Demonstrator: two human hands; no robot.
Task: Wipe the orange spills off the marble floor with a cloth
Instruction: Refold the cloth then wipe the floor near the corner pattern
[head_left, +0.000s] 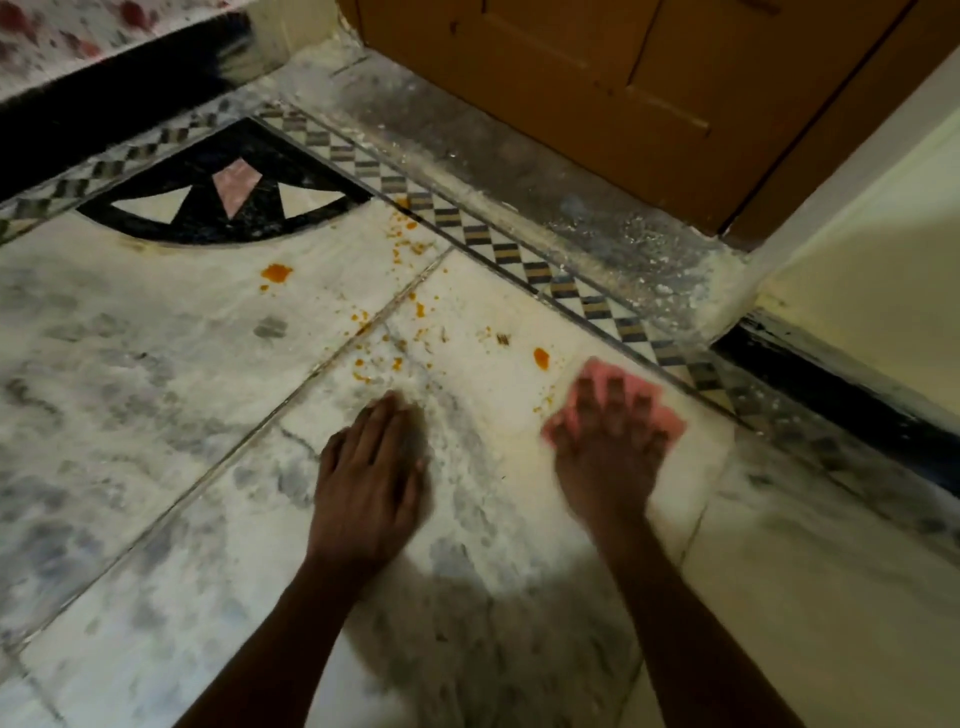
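Note:
Orange spills dot the white marble floor (156, 364): a blob (276, 272) at the left, another blob (542, 358) just beyond my right hand, and several small specks (400, 244) scattered between them. A pink cloth (597, 379) lies flat on the floor under my right hand (608, 441), whose spread fingers press down on it; the hand is motion-blurred. My left hand (371, 467) rests palm down on the bare marble to the left, holding nothing.
A checkered inlay strip (519, 260) runs diagonally past the spills. A black inlay with triangles (228, 192) lies at the upper left. A brown wooden door (597, 78) and a dusty threshold (519, 171) are at the back, and a cream wall (857, 286) at the right.

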